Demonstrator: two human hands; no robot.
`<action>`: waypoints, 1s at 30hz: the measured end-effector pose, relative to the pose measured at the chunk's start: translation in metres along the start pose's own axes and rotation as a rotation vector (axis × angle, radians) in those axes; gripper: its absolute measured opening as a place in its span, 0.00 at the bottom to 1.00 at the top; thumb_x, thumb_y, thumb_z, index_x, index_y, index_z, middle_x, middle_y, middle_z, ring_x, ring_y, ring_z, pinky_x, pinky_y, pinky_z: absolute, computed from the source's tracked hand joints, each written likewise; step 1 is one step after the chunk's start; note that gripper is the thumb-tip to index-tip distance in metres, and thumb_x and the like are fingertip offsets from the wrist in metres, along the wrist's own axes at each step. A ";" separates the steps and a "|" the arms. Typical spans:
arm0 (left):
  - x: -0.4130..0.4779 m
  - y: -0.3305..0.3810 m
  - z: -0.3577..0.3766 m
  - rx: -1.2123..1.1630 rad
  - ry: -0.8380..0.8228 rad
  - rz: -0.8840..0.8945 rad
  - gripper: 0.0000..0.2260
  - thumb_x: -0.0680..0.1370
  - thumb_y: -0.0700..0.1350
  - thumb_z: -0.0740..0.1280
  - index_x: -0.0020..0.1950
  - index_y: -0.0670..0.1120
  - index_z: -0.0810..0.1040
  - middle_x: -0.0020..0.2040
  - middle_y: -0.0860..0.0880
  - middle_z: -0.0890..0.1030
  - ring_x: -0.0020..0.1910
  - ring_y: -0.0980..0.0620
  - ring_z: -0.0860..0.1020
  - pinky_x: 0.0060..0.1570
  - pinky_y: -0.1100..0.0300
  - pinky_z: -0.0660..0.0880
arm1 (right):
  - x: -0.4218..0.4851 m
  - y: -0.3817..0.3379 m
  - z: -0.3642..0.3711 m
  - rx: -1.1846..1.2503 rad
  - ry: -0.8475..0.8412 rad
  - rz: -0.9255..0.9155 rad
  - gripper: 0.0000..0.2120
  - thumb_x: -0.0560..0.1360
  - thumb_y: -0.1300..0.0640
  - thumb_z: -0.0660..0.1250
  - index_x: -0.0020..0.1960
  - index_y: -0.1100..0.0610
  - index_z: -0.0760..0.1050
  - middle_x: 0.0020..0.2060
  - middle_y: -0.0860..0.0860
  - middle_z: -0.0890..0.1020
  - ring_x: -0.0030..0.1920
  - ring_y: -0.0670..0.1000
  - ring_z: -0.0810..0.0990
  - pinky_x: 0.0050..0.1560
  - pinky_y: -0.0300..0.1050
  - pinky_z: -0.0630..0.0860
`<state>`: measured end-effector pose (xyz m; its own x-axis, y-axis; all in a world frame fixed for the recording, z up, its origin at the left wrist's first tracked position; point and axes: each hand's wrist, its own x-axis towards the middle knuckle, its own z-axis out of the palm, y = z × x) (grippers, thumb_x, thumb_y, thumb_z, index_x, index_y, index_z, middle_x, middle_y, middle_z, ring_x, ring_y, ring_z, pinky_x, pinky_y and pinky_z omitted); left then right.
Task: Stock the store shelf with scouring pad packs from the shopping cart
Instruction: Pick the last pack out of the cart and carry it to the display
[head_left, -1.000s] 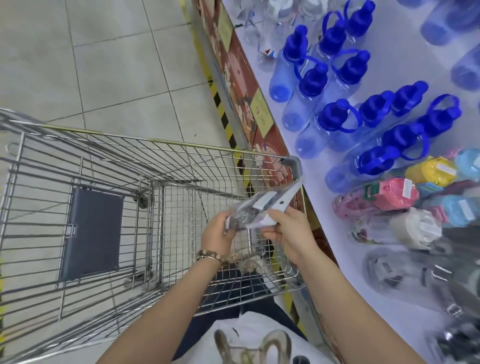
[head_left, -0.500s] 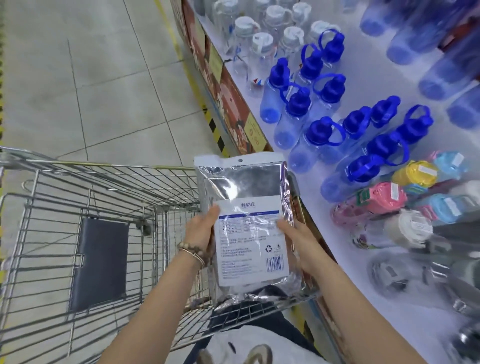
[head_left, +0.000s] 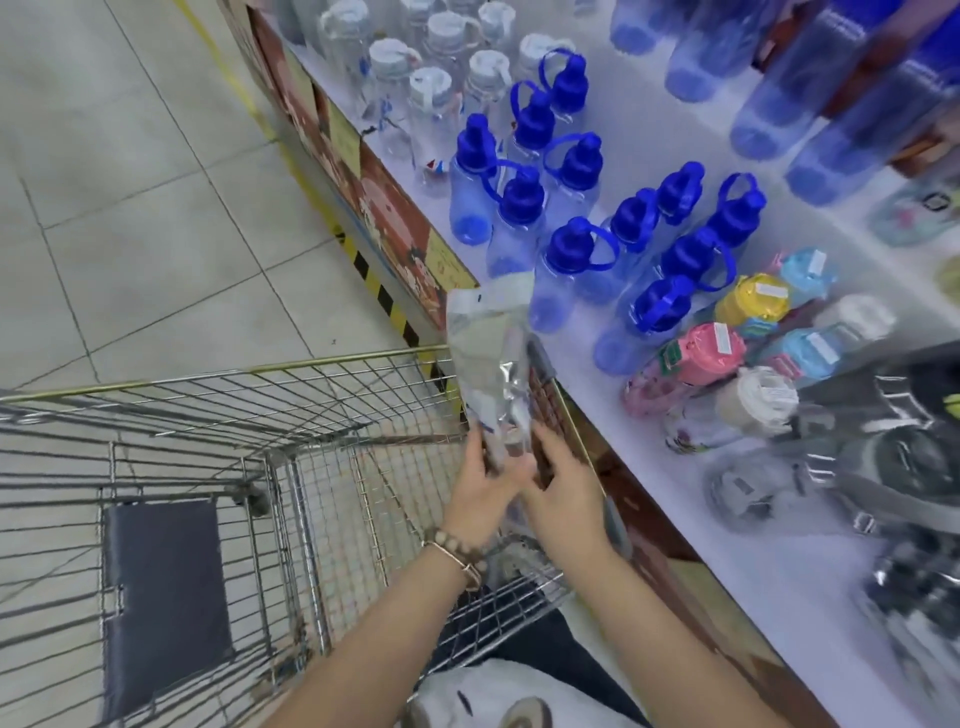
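A silvery scouring pad pack (head_left: 491, 358) stands upright and edge-on above the right corner of the wire shopping cart (head_left: 291, 415). My left hand (head_left: 480, 491) grips its lower left edge and my right hand (head_left: 563, 493) grips its lower right edge. The pack's top reaches the front edge of the white store shelf (head_left: 675, 519) on the right. More silvery packaging shows low in the cart, under my wrists.
The shelf holds several blue-capped bottles (head_left: 566, 270), clear bottles (head_left: 431, 98) further back, and pink, yellow and light-blue bottles (head_left: 691, 358) lying nearer. A yellow-black striped strip runs along the shelf base. Tiled floor (head_left: 130, 234) lies to the left.
The pack came up out of the cart, was held flat facing me, and is now turned edge-on and shifted right toward the shelf. Both hands stayed on it.
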<state>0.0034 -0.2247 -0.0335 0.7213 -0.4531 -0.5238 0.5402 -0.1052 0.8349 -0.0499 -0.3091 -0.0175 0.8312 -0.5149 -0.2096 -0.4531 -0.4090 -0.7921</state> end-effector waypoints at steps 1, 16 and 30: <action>0.004 0.003 -0.001 -0.101 0.036 -0.019 0.16 0.74 0.40 0.68 0.59 0.49 0.70 0.52 0.47 0.78 0.50 0.48 0.78 0.53 0.52 0.75 | -0.005 -0.005 0.004 -0.040 -0.070 -0.066 0.22 0.74 0.55 0.68 0.68 0.50 0.71 0.52 0.46 0.80 0.53 0.46 0.77 0.54 0.44 0.74; 0.010 0.001 -0.065 -0.364 -0.039 -0.260 0.13 0.65 0.41 0.69 0.48 0.41 0.74 0.35 0.47 0.80 0.29 0.50 0.79 0.30 0.60 0.77 | 0.032 0.056 -0.017 0.701 -0.305 0.644 0.29 0.63 0.43 0.76 0.60 0.54 0.77 0.54 0.54 0.83 0.54 0.57 0.82 0.61 0.59 0.75; -0.009 -0.011 0.074 0.409 -0.083 -0.044 0.09 0.69 0.43 0.74 0.43 0.53 0.76 0.40 0.56 0.79 0.38 0.59 0.77 0.32 0.67 0.70 | -0.071 0.120 -0.100 0.616 0.347 0.464 0.04 0.75 0.55 0.68 0.49 0.49 0.77 0.43 0.46 0.83 0.43 0.46 0.81 0.38 0.32 0.74</action>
<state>-0.0409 -0.2853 -0.0256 0.6551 -0.5085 -0.5588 0.3409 -0.4611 0.8193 -0.1959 -0.3969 -0.0399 0.4126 -0.7727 -0.4824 -0.3835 0.3331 -0.8614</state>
